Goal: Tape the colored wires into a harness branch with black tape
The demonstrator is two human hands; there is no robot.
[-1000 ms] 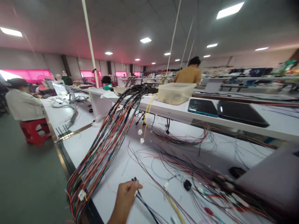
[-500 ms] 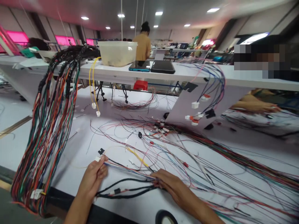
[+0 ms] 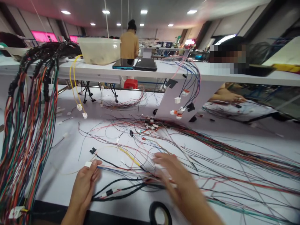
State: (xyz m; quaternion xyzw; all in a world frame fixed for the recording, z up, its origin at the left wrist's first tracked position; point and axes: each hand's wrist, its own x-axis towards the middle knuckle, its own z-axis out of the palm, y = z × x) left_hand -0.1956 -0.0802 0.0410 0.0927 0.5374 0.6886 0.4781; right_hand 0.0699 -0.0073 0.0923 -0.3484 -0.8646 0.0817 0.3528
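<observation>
Bright ceiling lights (image 3: 143, 12); right hand (image 3: 175, 175) soft with blur.

We can read no text, brand, number or sign. At the lower left of the frame, we see a white tag (image 3: 16, 212) against the hanging wires (image 3: 43, 125); it bears a dark mark, too blurred for us to make out.

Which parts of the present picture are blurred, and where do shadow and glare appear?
Head view: the right hand is smeared, the left hand clearer; head view: shadow dims the table beneath the shelf; head view: ceiling lights glare white.
</observation>
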